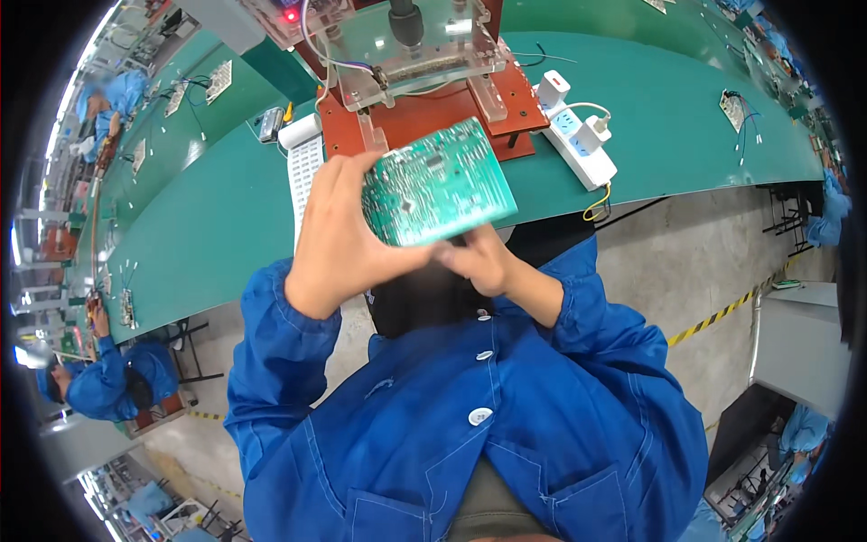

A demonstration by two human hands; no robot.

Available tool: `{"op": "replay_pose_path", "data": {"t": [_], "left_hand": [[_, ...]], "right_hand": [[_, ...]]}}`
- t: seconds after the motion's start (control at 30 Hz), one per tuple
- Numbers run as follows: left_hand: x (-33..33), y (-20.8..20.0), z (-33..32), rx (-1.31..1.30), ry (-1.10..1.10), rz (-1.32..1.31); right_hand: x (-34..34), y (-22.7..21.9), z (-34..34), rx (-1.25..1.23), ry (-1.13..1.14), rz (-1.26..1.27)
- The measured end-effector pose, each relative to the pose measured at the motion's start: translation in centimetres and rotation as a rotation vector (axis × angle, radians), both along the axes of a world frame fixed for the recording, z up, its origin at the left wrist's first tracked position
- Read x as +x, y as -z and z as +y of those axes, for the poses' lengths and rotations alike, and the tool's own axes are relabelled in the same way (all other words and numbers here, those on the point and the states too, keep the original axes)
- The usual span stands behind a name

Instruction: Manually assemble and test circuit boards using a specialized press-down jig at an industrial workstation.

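Observation:
A green circuit board [440,185] is held up in front of me, tilted, its soldered face with small chips and traces toward me. My left hand [341,221] grips its left side, thumb along the lower edge and fingers at the upper left corner. Under the lower edge my right hand [483,260] closes on the board, with part of its fingers hidden behind it. Just beyond the board stands a red-brown test fixture [415,122] with a clear plate [424,54] on top.
A strip of printed labels [305,176] lies left of the fixture on the green table [208,217]. To the right is a white power strip [578,144] with plugs in it. A wired board [733,113] lies farther right. Other people in blue [135,375] work at the left.

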State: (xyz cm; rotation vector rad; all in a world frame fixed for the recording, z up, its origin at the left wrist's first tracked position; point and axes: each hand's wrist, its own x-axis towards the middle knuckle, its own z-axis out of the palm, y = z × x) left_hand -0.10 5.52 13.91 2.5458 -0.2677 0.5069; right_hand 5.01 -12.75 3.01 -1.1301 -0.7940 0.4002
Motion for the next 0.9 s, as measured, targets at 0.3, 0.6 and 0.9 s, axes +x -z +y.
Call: {"op": "replay_pose_path", "data": {"t": [0.3,0.6,0.9], "left_hand": [[-1.4,-2.5,-1.0,0.297,-0.237,-0.059],[-1.1,-6.8,0.4,-0.020,-0.517,-0.095],[8.4,-17.0,0.4,0.234,-0.369,-0.692]], "right_hand": [[2.2,-0.7,1.9,0.042,0.124,0.073],[8.6,-0.3,5.8,-0.094,0.254,0.053],[7.9,-0.7,5.4,-0.155,0.351,-0.038]]}}
